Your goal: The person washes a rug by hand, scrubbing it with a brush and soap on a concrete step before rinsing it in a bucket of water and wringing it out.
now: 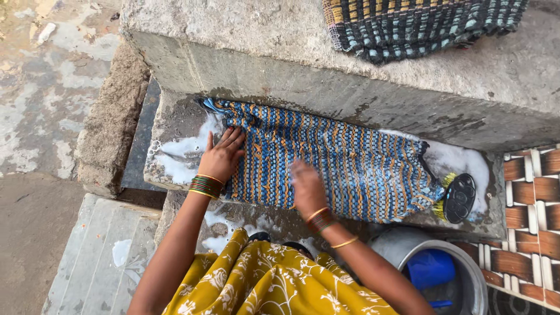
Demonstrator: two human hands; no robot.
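Note:
A wet, soapy woven mat [350, 163] in blue and orange stripes lies spread along a stone step [175, 125]. My left hand [223, 154] presses flat on the mat's left end, fingers apart. Near the mat's middle front edge, my right hand [306, 186] rests on the weave, blurred; I cannot tell whether it holds anything. Both wrists wear bangles. A black scrubbing brush [459, 198] with yellow bristles lies at the mat's right end, apart from both hands.
A second dark woven mat [420, 26] lies on the higher concrete ledge. A metal bucket [475, 274] with a blue mug [430, 268] inside stands at the lower right. White soap foam [181, 154] pools on the step. A patterned tiled wall [534, 216] is at right.

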